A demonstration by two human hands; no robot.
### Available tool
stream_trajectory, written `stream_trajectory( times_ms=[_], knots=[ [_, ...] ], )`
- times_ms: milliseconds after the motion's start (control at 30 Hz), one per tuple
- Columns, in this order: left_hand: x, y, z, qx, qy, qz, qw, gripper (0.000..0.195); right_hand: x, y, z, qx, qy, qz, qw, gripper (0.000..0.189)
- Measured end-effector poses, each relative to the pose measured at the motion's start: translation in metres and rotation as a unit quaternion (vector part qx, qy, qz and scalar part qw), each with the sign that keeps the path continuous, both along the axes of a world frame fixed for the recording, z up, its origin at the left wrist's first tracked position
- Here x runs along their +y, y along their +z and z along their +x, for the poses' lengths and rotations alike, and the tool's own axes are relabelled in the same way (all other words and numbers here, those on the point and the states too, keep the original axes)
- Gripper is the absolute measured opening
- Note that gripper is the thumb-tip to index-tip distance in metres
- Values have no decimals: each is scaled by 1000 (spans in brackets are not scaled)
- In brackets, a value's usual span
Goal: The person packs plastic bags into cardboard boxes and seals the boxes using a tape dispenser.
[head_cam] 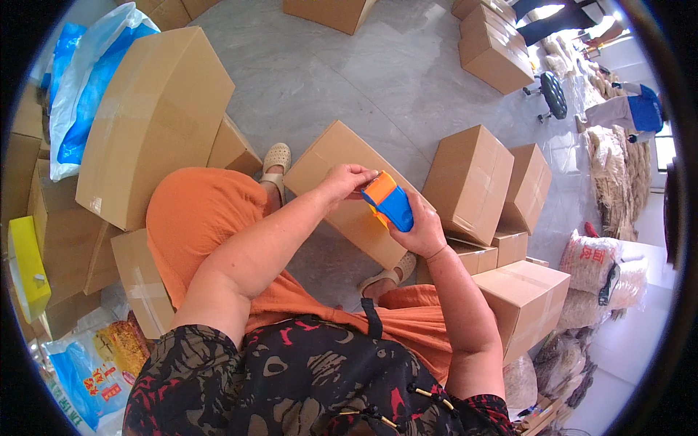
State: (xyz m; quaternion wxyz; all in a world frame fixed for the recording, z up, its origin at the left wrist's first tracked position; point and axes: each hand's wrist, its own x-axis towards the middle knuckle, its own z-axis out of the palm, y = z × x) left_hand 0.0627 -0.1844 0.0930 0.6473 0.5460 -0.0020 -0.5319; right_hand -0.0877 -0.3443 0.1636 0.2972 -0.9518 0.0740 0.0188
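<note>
My right hand [421, 229] is closed around a blue and orange handheld device [391, 200], which looks like a price labeler or small tape dispenser; which one I cannot tell. The fingertips of my left hand [349, 181] touch or pinch its orange front end; whether they hold some small piece there is hidden. Beneath both hands a closed cardboard box [332, 152] lies between my feet, its top partly covered by my forearm and the device.
A large cardboard box [158, 120] with a blue and white plastic bag [98, 92] stands at left. More boxes [469, 180] are stacked at right. Farther off are a wheeled stool [552, 95], clear sacks [589, 259] and a person in blue [643, 109]; another person stands at top right.
</note>
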Motion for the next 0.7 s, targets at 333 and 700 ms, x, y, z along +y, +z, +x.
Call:
stream_trajectory(
  times_ms=[333, 700],
  knots=[
    [47, -46, 96, -254, 43, 130, 958, 24, 15, 25, 34, 98, 50, -37, 993, 73],
    [100, -108, 171, -326, 42, 395, 858, 28, 43, 27, 122, 266, 92, -106, 954, 65]
  ],
)
